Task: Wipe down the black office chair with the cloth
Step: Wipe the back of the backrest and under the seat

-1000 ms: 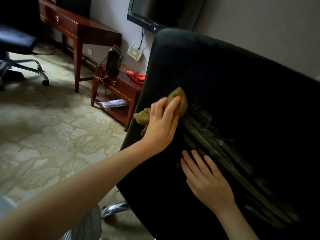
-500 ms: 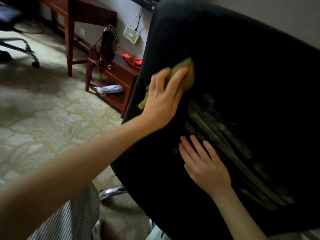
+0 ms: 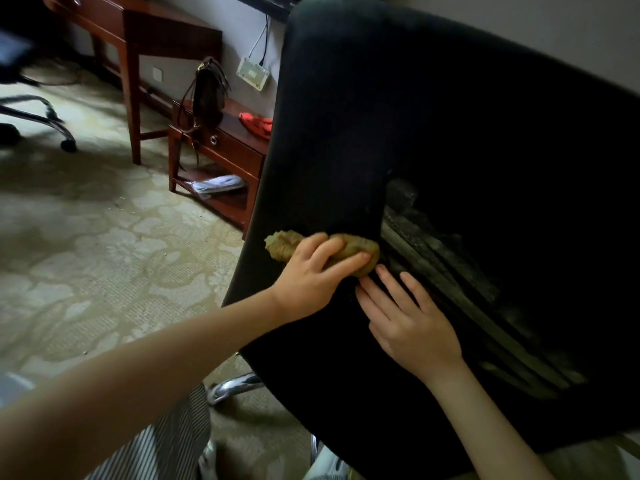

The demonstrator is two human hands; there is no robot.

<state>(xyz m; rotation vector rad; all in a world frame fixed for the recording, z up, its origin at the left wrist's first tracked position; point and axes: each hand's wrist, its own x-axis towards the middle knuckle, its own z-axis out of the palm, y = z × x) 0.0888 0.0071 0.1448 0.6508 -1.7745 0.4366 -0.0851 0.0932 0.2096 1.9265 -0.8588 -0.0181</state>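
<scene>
The black office chair (image 3: pixel 450 116) fills the right of the head view, its backrest tilted toward me, with a worn, peeling streaked patch (image 3: pixel 450 271) near the middle. My left hand (image 3: pixel 308 282) grips a bunched olive-brown cloth (image 3: pixel 362 252) and holds it against the backrest near its left edge. One end of the cloth sticks out left of my fingers. My right hand (image 3: pixel 412 327) lies flat on the backrest just below and right of the cloth, fingers straight, fingertips almost touching it.
A low wooden side table (image 3: pixel 228 147) with a dark handbag (image 3: pixel 207 95) and a red item (image 3: pixel 256 123) stands left of the chair. Behind it is a wooden desk (image 3: pixel 156 32). Another chair's base (image 3: pixel 41 112) sits far left on patterned carpet. A chrome chair leg (image 3: pixel 235 386) shows below.
My left hand has swept the cloth down the backrest from higher up to just above my right hand. The right hand stayed flat in place.
</scene>
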